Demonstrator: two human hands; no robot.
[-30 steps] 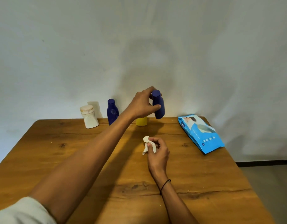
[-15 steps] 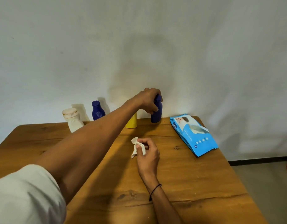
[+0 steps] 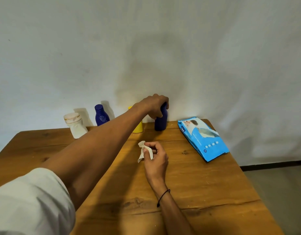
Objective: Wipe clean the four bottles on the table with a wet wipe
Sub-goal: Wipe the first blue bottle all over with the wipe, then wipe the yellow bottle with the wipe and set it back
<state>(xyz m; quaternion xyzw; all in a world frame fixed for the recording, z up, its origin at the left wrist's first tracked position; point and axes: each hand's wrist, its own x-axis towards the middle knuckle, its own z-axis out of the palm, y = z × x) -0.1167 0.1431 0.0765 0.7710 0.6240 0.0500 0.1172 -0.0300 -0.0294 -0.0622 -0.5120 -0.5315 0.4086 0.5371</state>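
Overhead, the left hand (image 3: pixel 155 106) grips the top of an upright blue bottle (image 3: pixel 160 122) standing at the table's (image 3: pixel 205 192) far edge, beside the yellow bottle (image 3: pixel 137 128). Nearer the body, the right hand (image 3: pixel 154 158) pinches the wipe (image 3: pixel 141 150), which lies short of the bottle, just left of it.
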